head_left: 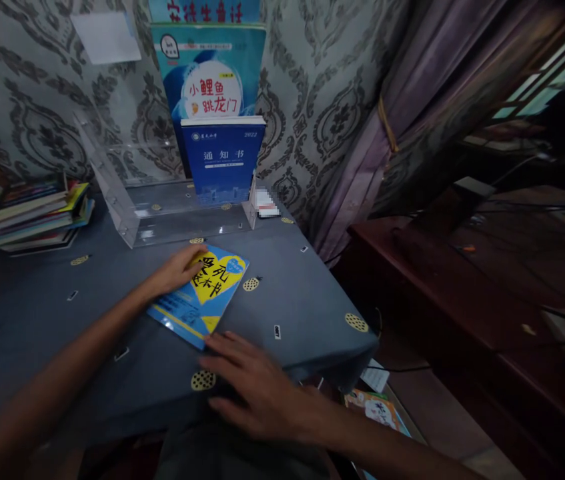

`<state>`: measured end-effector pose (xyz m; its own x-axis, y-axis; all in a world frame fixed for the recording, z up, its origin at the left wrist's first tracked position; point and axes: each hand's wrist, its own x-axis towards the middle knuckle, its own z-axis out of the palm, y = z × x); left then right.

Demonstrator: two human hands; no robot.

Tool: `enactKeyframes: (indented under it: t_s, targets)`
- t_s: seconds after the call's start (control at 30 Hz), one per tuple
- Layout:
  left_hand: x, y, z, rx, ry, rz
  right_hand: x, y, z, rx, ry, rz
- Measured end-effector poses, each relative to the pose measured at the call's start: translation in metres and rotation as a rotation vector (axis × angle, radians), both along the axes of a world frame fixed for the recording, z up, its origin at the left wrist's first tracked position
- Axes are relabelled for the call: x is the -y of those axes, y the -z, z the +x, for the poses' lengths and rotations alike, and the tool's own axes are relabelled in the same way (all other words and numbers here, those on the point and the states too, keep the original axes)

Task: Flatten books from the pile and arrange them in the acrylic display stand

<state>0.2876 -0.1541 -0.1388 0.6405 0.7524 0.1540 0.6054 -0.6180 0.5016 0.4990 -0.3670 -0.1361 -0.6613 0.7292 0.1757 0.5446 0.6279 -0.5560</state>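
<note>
A thin blue book with a yellow heart on its cover [219,293] lies tilted on the grey patterned tablecloth [307,293]. My left hand [178,269] rests on the book's upper left part, its fingers lying over the cover near the heart. At the book's lower corner is my right hand [252,383], fingers spread, the fingertips at or very near the edge. Behind the book stands a clear acrylic rack [122,200]. A dark blue booklet [222,160] stands upright in it, in front of a teal book [212,53].
A pile of books [37,213] sits at the table's left back. Beside the rack lies a small white item [266,203]. To the right are a purple curtain [347,167] and a dark red desk [442,287] with cables. More books [377,407] are below the table edge.
</note>
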Motion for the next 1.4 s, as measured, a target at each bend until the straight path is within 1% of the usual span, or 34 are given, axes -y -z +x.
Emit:
enactKeyframes:
  t_s: [0.07, 0.17, 0.27, 0.33, 0.4, 0.47, 0.53, 0.6, 0.67, 0.73, 0.83, 1.0, 1.13, 1.3, 1.4]
  targets:
    - [-0.001, -0.010, 0.006, -0.049, 0.036, 0.011, -0.009, -0.003, -0.016, 0.006, -0.095, 0.039]
    - [0.013, -0.018, 0.021, -0.175, 0.060, 0.128, -0.023, -0.004, -0.027, -0.007, -0.199, 0.109]
    - [0.037, -0.017, 0.037, -0.281, 0.040, 0.245, -0.034, -0.003, -0.020, -0.065, -0.270, 0.078]
    - [0.052, -0.015, 0.046, -0.327, -0.002, 0.292, -0.042, -0.003, -0.006, -0.136, -0.250, -0.008]
    - [0.063, -0.014, 0.054, -0.378, -0.052, 0.324, -0.055, -0.003, 0.013, -0.248, -0.115, -0.124]
    - [0.070, -0.015, 0.062, -0.444, -0.085, 0.345, -0.075, -0.002, 0.032, -0.425, 0.145, -0.232]
    - [0.075, -0.019, 0.070, -0.505, -0.113, 0.356, -0.102, 0.001, 0.048, -0.657, 0.374, -0.327]
    - [0.077, -0.022, 0.077, -0.549, -0.135, 0.363, -0.130, 0.007, 0.058, -0.768, 0.492, -0.403]
    - [0.079, -0.024, 0.082, -0.575, -0.144, 0.374, -0.154, 0.014, 0.059, -0.796, 0.565, -0.399]
    - [0.079, -0.023, 0.085, -0.587, -0.147, 0.391, -0.169, 0.020, 0.055, -0.776, 0.591, -0.351]
    - [0.078, -0.018, 0.085, -0.589, -0.153, 0.428, -0.173, 0.027, 0.047, -0.710, 0.576, -0.263]
    - [0.075, -0.010, 0.081, -0.560, -0.138, 0.425, -0.158, 0.027, 0.049, -0.608, 0.519, -0.165]
    - [0.074, -0.009, 0.081, -0.523, -0.132, 0.415, -0.153, 0.023, 0.055, -0.564, 0.515, -0.149]
    - [0.074, -0.012, 0.082, -0.567, -0.127, 0.418, -0.154, 0.022, 0.056, -0.566, 0.508, -0.160]
    - [0.074, -0.013, 0.082, -0.550, -0.116, 0.409, -0.153, 0.021, 0.055, -0.577, 0.501, -0.170]
